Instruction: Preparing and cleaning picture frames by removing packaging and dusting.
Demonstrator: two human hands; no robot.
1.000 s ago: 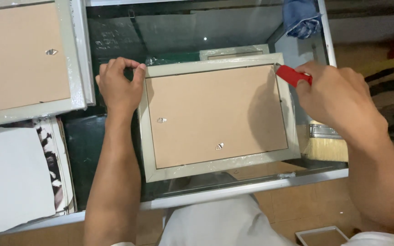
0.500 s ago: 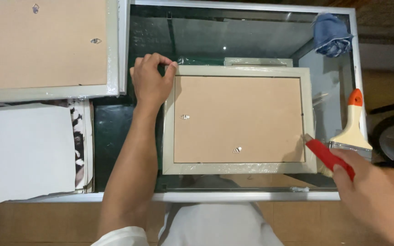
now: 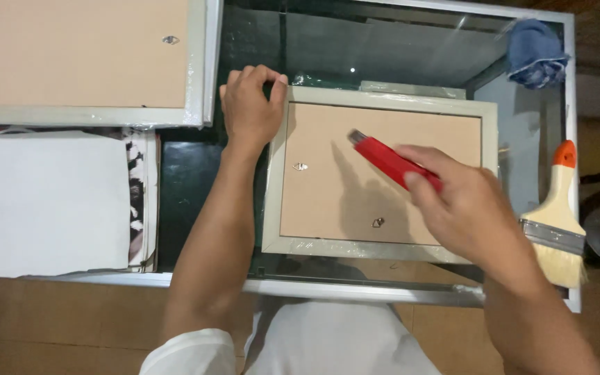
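While your left hand curls over the top left corner of the picture frame, fingers bent and pinching its pale grey edge, your right hand is closed around a red utility knife and holds it above the frame's brown backing board, the metal tip aimed up and to the left. You have the frame lying face down near the middle of the desk, its long sides running left to right; two small metal hangers sit on the board, one near the left edge and one near the bottom. Your desk has a dark glass top set in a light metal rim, and through the glass you can make out a lower shelf. At the top left lies a larger frame, also back upward, just beside your left hand. Below it rests a white sheet over a black and white patterned print. To your right, a paintbrush with an orange-tipped pale handle lies by the desk's edge, bristles toward you, and a crumpled blue cloth sits in the far right corner. Brown floor shows beneath
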